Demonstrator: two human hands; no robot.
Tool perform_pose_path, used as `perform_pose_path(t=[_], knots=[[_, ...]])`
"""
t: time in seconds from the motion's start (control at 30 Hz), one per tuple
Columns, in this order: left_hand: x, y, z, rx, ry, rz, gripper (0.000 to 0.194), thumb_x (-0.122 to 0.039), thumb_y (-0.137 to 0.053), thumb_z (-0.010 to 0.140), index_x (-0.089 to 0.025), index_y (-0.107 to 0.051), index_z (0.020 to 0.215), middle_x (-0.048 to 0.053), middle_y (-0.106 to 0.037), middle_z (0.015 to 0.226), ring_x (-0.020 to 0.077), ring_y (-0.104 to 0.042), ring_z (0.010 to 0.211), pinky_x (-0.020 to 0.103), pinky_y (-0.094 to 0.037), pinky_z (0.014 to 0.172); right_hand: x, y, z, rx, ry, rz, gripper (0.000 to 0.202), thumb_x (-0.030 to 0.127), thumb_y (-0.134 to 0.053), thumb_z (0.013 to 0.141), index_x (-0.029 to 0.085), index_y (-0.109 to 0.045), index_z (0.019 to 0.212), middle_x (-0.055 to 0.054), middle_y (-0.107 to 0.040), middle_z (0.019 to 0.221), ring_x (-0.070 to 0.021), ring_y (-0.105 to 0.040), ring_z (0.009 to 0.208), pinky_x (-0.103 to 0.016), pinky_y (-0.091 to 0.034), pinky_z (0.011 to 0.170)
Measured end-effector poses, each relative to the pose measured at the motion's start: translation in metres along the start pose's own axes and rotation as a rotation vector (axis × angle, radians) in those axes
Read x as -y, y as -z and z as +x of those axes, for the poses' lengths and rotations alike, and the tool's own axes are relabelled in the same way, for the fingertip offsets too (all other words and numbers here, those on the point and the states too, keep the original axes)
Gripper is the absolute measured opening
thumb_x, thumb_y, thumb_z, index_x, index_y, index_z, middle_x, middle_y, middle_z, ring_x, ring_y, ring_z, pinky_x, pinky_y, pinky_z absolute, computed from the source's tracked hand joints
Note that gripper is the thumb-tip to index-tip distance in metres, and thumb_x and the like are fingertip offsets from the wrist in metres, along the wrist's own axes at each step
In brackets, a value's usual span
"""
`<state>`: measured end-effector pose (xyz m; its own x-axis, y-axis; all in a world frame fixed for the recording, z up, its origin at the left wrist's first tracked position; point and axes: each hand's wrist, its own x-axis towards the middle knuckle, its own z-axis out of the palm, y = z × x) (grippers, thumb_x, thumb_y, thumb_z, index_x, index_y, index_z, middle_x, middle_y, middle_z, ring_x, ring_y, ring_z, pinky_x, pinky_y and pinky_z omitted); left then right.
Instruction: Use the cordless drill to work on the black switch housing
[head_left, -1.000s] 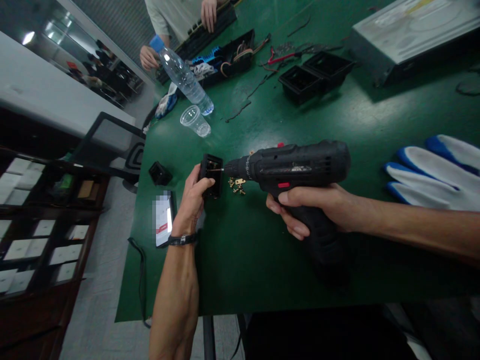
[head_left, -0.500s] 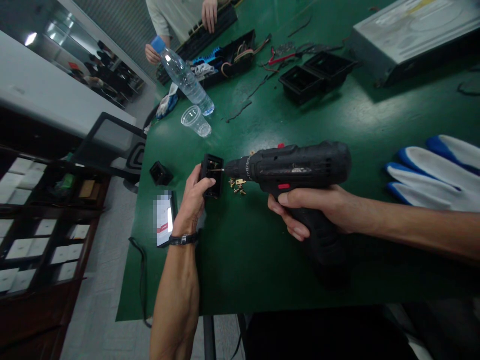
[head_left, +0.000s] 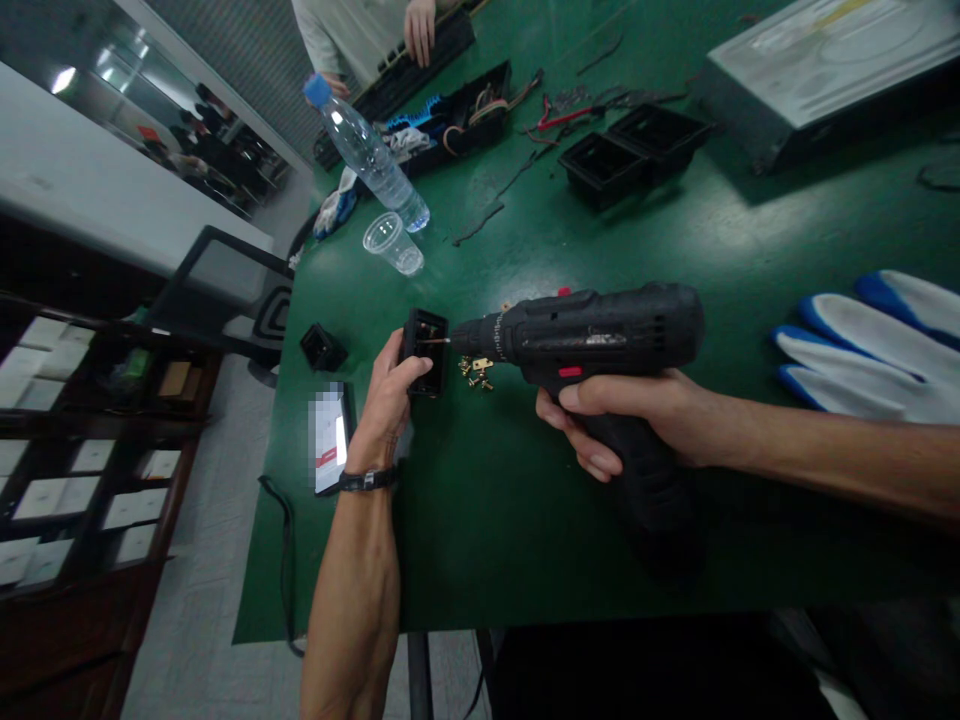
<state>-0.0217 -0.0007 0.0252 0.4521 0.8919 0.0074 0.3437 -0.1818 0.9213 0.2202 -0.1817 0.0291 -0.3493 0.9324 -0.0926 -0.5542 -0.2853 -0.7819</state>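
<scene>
A small black plastic box [head_left: 435, 378] is gripped by my left hand [head_left: 391, 388], the thumb over its near side and its open face turned right. My right hand [head_left: 637, 410] is wrapped round the handle of a black cordless drill [head_left: 600, 330], which points left. The thin bit [head_left: 439, 341] reaches into the box's opening; what its tip touches is too small to make out. Below the drill's chuck lie several small brass screws and metal pieces [head_left: 478, 374] on the green table [head_left: 480, 500].
Left of my hand are another small black box [head_left: 322, 347] and a phone [head_left: 330, 440]. Beyond stand a clear cup [head_left: 395, 245] and a water bottle [head_left: 371, 155]. Black housings [head_left: 607, 165], a metal case [head_left: 832, 80] and gloves [head_left: 862, 350] lie further right. A co-worker's hand [head_left: 420, 30] is across the table.
My hands, the drill and the box stay nearly where they were. The co-worker's hand behind the bottle has shifted up and is partly hidden by the cap.
</scene>
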Motion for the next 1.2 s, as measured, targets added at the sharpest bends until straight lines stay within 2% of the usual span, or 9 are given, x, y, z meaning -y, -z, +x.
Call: perform_pose_path(t=[0.4, 0.57, 0.93, 1.2], knots=[[-0.0018, -0.0003, -0.0018, 0.005, 0.028, -0.036, 0.036, -0.029, -0.061, 0.075, -0.02, -0.064, 0.11, 0.005, -0.062, 0.102, 0.0184, -0.057, 0.084, 0.025, -0.047, 0.058, 0.0, -0.0006, -0.0002, -0.003, 0.005, -0.005, 0.016, 0.029, -0.059, 0.088, 0.014, -0.064, 0.085, -0.001, -0.059, 0.051, -0.0135, -0.052, 0.043, -0.027, -0.048, 0.05], [-0.0017, 0.0001, -0.0012, 0.01, 0.036, -0.044, 0.035, -0.029, -0.061, 0.075, -0.021, -0.064, 0.109, 0.005, -0.06, 0.1, 0.0179, -0.055, 0.081, 0.024, -0.045, 0.053, -0.0005, 0.0016, 0.0, 0.013, -0.006, -0.024, 0.019, 0.03, -0.057, 0.09, 0.013, -0.066, 0.091, -0.002, -0.061, 0.051, -0.015, -0.054, 0.046, -0.026, -0.047, 0.051], [0.0001, 0.0009, -0.0006, 0.014, 0.034, -0.032, 0.036, -0.031, -0.061, 0.075, -0.02, -0.064, 0.11, 0.005, -0.06, 0.099, 0.0175, -0.055, 0.08, 0.023, -0.045, 0.052, 0.0035, -0.0014, 0.0004, 0.013, -0.015, -0.071, 0.028, 0.03, -0.054, 0.09, 0.009, -0.068, 0.103, -0.002, -0.061, 0.052, -0.0163, -0.052, 0.046, -0.028, -0.044, 0.051], [0.0004, 0.001, 0.0001, 0.018, 0.038, -0.056, 0.036, -0.029, -0.062, 0.074, -0.02, -0.063, 0.109, 0.004, -0.059, 0.096, 0.016, -0.053, 0.078, 0.022, -0.045, 0.051, 0.002, 0.001, -0.0005, 0.017, -0.028, -0.072, 0.03, 0.033, -0.055, 0.091, 0.009, -0.069, 0.104, -0.003, -0.061, 0.053, -0.0162, -0.053, 0.048, -0.028, -0.044, 0.051]])
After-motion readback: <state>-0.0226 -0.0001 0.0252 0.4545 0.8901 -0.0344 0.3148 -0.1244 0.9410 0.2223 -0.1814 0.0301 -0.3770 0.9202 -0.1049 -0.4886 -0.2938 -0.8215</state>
